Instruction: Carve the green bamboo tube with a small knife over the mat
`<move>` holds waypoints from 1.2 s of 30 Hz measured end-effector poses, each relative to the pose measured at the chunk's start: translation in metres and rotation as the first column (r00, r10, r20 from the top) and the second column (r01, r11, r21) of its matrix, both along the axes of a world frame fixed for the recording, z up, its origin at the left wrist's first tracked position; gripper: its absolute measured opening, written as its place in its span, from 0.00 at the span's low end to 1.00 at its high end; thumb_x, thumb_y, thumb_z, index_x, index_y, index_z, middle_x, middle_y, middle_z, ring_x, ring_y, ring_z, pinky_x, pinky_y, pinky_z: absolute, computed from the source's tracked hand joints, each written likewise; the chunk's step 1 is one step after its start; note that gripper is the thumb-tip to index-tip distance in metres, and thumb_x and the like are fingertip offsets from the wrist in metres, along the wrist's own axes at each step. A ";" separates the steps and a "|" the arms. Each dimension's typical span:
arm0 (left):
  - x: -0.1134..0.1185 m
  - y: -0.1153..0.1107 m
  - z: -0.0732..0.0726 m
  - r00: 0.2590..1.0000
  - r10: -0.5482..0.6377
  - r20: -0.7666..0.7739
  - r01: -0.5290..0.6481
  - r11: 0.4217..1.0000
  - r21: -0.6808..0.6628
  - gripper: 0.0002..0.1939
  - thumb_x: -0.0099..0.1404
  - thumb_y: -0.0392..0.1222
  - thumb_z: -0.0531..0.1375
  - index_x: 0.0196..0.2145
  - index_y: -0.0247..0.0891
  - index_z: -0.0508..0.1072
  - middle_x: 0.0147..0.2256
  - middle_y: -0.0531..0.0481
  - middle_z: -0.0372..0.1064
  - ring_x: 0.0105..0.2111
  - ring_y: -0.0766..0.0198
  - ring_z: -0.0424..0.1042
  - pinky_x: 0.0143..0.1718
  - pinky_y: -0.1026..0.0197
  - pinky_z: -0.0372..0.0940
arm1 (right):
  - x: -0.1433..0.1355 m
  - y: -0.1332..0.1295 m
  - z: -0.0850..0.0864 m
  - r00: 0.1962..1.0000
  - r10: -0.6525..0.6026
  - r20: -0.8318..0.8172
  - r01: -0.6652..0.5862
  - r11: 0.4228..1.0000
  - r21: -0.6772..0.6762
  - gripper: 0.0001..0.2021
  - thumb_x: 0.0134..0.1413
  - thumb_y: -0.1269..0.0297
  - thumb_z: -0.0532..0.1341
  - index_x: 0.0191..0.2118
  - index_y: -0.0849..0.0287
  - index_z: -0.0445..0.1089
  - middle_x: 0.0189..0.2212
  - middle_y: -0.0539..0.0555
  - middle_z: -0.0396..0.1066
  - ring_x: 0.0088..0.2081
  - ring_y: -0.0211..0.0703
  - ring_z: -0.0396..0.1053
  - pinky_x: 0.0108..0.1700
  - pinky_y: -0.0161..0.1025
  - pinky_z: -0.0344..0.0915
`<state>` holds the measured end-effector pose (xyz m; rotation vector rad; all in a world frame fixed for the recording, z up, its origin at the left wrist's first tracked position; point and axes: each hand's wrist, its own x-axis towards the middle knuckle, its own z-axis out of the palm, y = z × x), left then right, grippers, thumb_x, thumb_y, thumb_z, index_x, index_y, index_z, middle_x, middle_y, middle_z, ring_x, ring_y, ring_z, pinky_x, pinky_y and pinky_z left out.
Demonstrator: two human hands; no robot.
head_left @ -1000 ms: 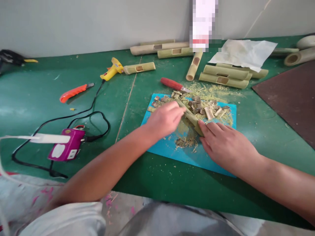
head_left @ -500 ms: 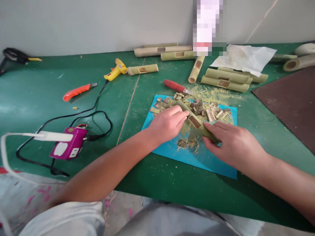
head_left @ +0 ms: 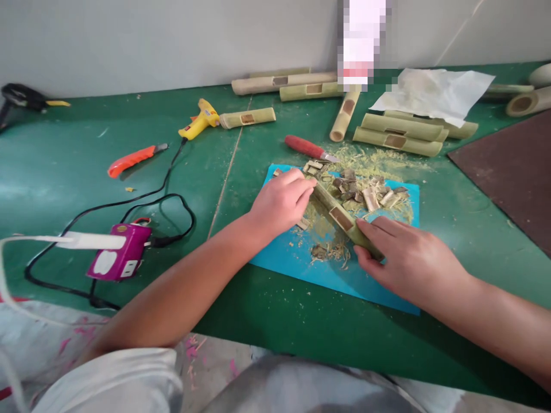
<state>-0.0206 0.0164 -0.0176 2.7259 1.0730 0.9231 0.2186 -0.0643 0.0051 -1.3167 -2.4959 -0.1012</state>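
Observation:
A green bamboo tube (head_left: 325,199) with a rectangular cut-out slants over a blue sheet (head_left: 293,257). My left hand (head_left: 284,198) closes round its upper left end. Around the lower right end, my right hand (head_left: 398,246) is closed with thumb and fingers on opposite sides. Bamboo chips (head_left: 348,186) and fine shavings (head_left: 333,252) lie on the sheet beneath and beside the tube. A red-handled knife (head_left: 307,147) rests just beyond the sheet, its blade pointing right.
Several cut bamboo tubes (head_left: 396,140) lie at the back, some under white paper (head_left: 430,94). To the left are a yellow glue gun (head_left: 202,120), an orange utility knife (head_left: 133,160) and a purple power adapter (head_left: 123,249) with cords. A brown board (head_left: 512,172) lies right.
My left hand has slid up and left along the bamboo tube to its end, uncovering more of it. My right hand keeps its hold. The camera view has shifted slightly.

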 end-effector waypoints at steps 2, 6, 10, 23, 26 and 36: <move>-0.001 0.001 0.000 0.998 -0.055 -0.010 0.055 0.998 -0.020 0.12 0.74 0.37 0.53 0.45 0.31 0.76 0.33 0.46 0.72 0.33 0.64 0.72 0.36 0.61 0.70 | -0.001 -0.001 0.000 0.999 0.024 0.021 -0.025 0.999 0.042 0.15 0.61 0.66 0.55 0.45 0.69 0.74 0.28 0.54 0.72 0.27 0.41 0.68 0.27 0.39 0.61; -0.002 0.006 -0.001 0.999 -0.049 0.011 0.049 0.999 0.012 0.11 0.74 0.36 0.54 0.44 0.33 0.76 0.33 0.47 0.72 0.33 0.65 0.72 0.36 0.61 0.69 | 0.000 0.000 -0.001 0.999 0.028 0.039 -0.030 0.998 0.047 0.15 0.62 0.66 0.54 0.46 0.69 0.74 0.29 0.55 0.72 0.28 0.41 0.68 0.29 0.39 0.62; -0.003 0.009 0.000 0.998 -0.064 -0.021 0.064 0.998 -0.005 0.11 0.73 0.36 0.53 0.43 0.33 0.76 0.33 0.46 0.72 0.32 0.65 0.71 0.35 0.62 0.68 | 0.000 0.001 -0.001 0.998 0.039 0.058 -0.041 0.998 0.049 0.15 0.62 0.67 0.54 0.46 0.69 0.74 0.29 0.55 0.73 0.29 0.42 0.69 0.30 0.39 0.63; 0.000 -0.001 0.002 0.999 0.011 -0.050 -0.013 0.999 -0.040 0.11 0.72 0.35 0.55 0.46 0.32 0.76 0.38 0.43 0.75 0.36 0.62 0.75 0.40 0.59 0.72 | -0.002 -0.001 -0.001 0.994 0.044 0.100 -0.055 0.992 0.116 0.16 0.62 0.68 0.56 0.48 0.74 0.74 0.28 0.54 0.72 0.29 0.43 0.70 0.31 0.41 0.64; -0.002 -0.002 0.005 0.997 0.015 -0.070 -0.019 0.998 -0.062 0.11 0.70 0.36 0.58 0.47 0.32 0.75 0.39 0.43 0.76 0.35 0.62 0.75 0.38 0.60 0.72 | -0.002 -0.002 -0.001 0.993 0.037 0.112 -0.051 0.992 0.120 0.16 0.61 0.68 0.56 0.48 0.74 0.74 0.28 0.54 0.72 0.29 0.44 0.70 0.31 0.41 0.64; -0.005 -0.004 0.006 0.997 0.052 -0.058 -0.054 0.998 -0.029 0.09 0.67 0.34 0.60 0.45 0.36 0.75 0.40 0.47 0.76 0.36 0.63 0.76 0.41 0.60 0.72 | -0.002 -0.002 0.000 0.993 0.032 0.115 -0.045 0.993 0.110 0.16 0.63 0.67 0.55 0.48 0.72 0.74 0.28 0.54 0.72 0.29 0.42 0.69 0.31 0.41 0.64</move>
